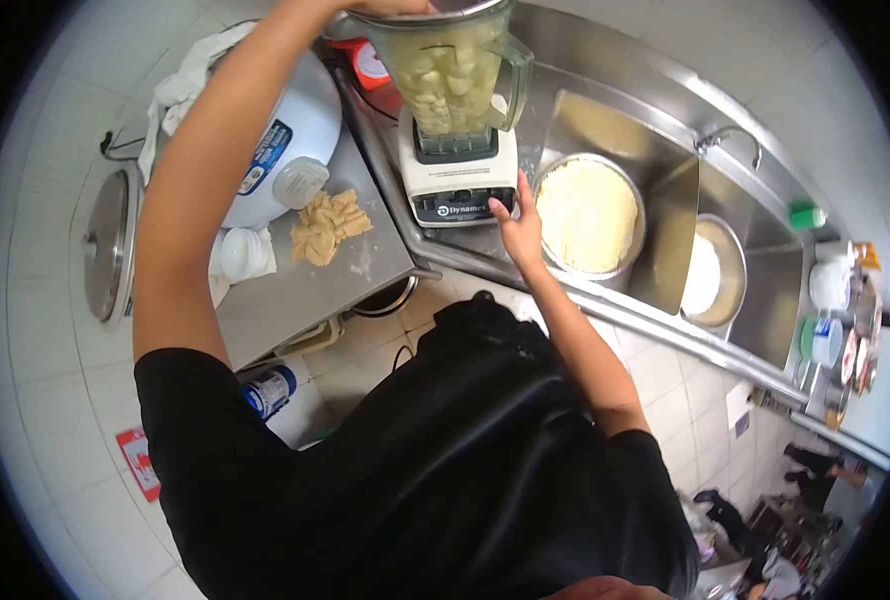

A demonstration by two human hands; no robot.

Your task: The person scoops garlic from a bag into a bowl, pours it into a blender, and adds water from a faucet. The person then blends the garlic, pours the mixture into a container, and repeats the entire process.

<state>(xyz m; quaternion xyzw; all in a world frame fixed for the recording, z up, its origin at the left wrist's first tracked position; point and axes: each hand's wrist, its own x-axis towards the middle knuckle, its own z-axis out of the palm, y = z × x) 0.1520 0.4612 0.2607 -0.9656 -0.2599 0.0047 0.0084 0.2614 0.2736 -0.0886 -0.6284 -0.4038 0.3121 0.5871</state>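
Note:
A blender with a clear jar (445,80) stands on its white base (460,178), and pale chunks fill much of the jar. My left hand (395,5) is at the jar's top rim, mostly cut off by the frame edge, so its fingers cannot be made out. Low on the base's right side is my right hand (520,228), its thumb by the front controls and its fingers along the side. Just right of it, a round metal bowl (638,240) of pale yellow mash sits in the sink.
A second bowl (737,285) with white contents lies in the right sink basin (775,230), below a faucet (735,135). On the left counter (365,265) are a large white jug (310,110), a crumpled tan cloth (327,228) and a white cup (242,254). A red scale (370,65) stands behind.

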